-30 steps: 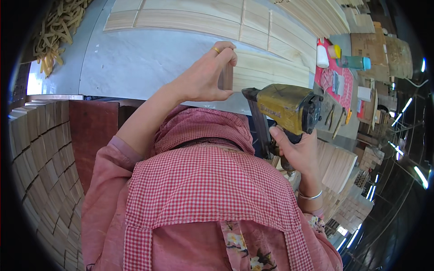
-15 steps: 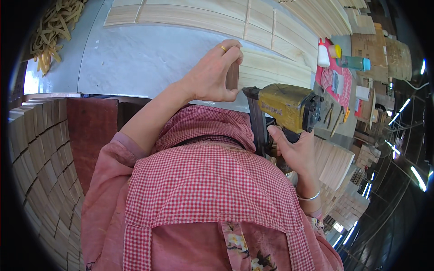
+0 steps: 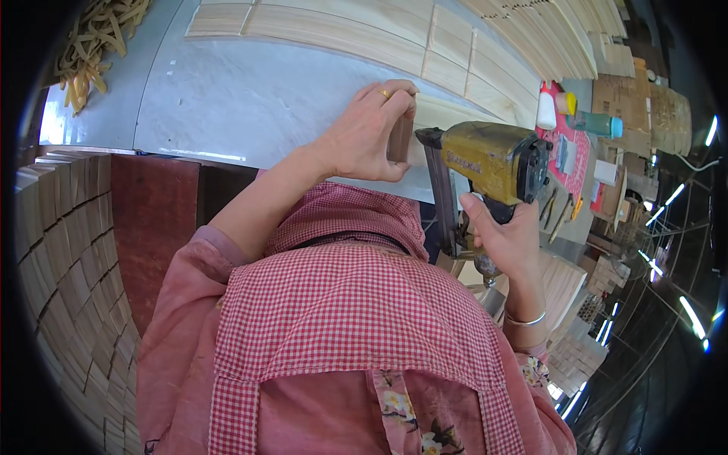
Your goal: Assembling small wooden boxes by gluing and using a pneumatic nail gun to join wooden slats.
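Two hands at work, and the left grip [image 3: 370, 135] is clamped on a brown wooden piece [image 3: 400, 138], thumb at the near end, fingers at the far end, the piece caught in that wide C over the counter [image 3: 243, 98] by its front edge. Over to the right grip [image 3: 509, 236], closed around the handle of a yellow-and-black nail gun [image 3: 489, 161]! Its dark nose sits just beside the piece; whether they touch, I can't tell. In the way, the gun's body covers part of a pale board [image 3: 441, 111], and the left fingers hide some of the piece. Further out, grooved panels [image 3: 349, 29] stretch along the far side. Out right, a white bottle [image 3: 546, 110] beside a teal bottle [image 3: 595, 123], then a pink mat [image 3: 581, 163] and pliers [image 3: 566, 216]. Out left, yellowish strips [image 3: 83, 57] in a heap, and below, stacked wooden blocks [image 3: 68, 220] beside a red-brown panel [image 3: 155, 227].
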Demonstrator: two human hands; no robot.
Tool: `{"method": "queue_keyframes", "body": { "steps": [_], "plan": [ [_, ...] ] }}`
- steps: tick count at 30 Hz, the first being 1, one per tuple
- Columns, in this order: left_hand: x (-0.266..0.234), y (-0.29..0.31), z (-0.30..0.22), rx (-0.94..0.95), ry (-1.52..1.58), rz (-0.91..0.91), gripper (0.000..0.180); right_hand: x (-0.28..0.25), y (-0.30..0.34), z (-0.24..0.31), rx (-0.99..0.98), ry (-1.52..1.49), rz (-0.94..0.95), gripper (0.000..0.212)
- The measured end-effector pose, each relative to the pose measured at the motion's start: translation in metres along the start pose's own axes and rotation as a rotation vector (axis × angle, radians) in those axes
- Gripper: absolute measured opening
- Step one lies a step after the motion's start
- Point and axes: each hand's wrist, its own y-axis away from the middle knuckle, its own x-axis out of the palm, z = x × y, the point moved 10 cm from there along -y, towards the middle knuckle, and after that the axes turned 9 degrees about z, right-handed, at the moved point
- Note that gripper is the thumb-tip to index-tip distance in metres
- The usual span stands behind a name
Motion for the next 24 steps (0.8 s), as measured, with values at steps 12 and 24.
{"method": "queue_keyframes", "body": {
  "steps": [12,24],
  "plan": [
    [0.000,0.011,0.008,-0.083,0.115,0.017,0.060,-0.006,-0.017,0.009,0.040,0.068,0.090,0.026],
    [-0.058,0.052,0.021,-0.341,0.237,-0.411,0.049,-0.016,-0.028,0.021,0.032,0.200,0.139,0.026]
  ]
}}
